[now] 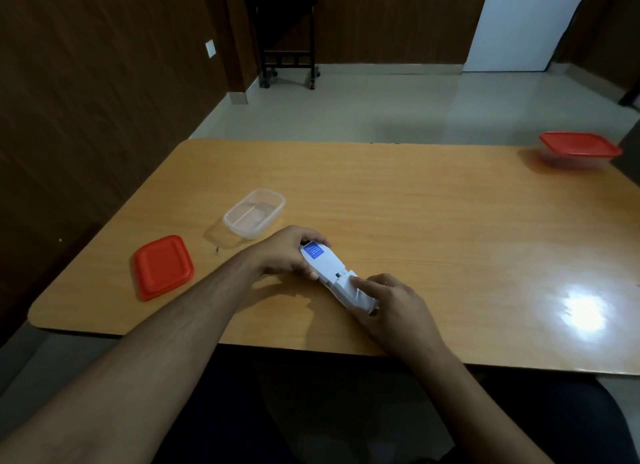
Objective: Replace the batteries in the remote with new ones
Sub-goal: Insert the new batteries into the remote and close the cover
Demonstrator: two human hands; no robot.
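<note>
White plastic remote (332, 276): lies back-side up near the 6 o'clock edge of the worktop (415, 221), long axis running from 10 o'clock to 4 o'clock. A blue label (314, 250) sits at its 10 o'clock end.

Left hand (287, 252): grip closed around the 10 o'clock end of the remote, fingers curled over the far edge, thumb on the near side.

Right hand (388, 304): grip closed on the 4 o'clock end, index finger extended and pressing on the battery cover (349, 289). The cover sits slightly offset, exposing a small dark gap.

Clear container (254, 212): open, at 10 o'clock from the remote, near the left hand but apart from it. Contents cannot be determined.

Orange lid (162, 266): flat on the worktop at 9 o'clock, apart from the container.

Second container with orange lid (580, 148): closed, at the 2 o'clock corner, well apart.
</note>
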